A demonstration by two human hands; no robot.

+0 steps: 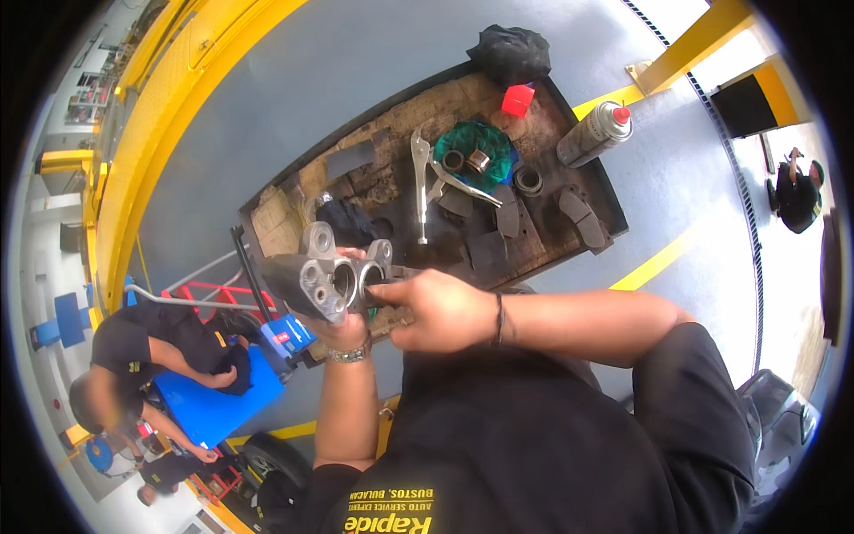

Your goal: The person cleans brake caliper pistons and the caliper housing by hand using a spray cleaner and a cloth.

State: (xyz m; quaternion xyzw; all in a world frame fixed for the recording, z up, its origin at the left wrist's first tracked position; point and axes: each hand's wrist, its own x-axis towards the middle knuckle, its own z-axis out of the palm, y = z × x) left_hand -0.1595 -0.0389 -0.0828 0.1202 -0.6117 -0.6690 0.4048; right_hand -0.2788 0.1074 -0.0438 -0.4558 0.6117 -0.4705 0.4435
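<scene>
A grey metal brake caliper (322, 285) with two round bores is held up in front of my body. My left hand (342, 333), wearing a wristwatch, grips it from below, with its fingers partly hidden behind the casting. From the right, my right hand (445, 311) reaches in with the index finger at the opening of one bore. Its other fingers are curled; whether they hold anything small is hidden. Beyond the caliper, locking pliers (421, 191) lie on a worn workbench (391, 120). Close to them, a silver piston (478, 161) rests on a green plastic sheet (452, 138).
Brake pads (583, 219) and a metal ring (528, 182) lie on the bench's right part. A spray can (596, 135), a red box (517, 101) and a black bag (511, 53) stand toward its far end. At left, a co-worker (147, 356) bends over a blue panel (218, 396).
</scene>
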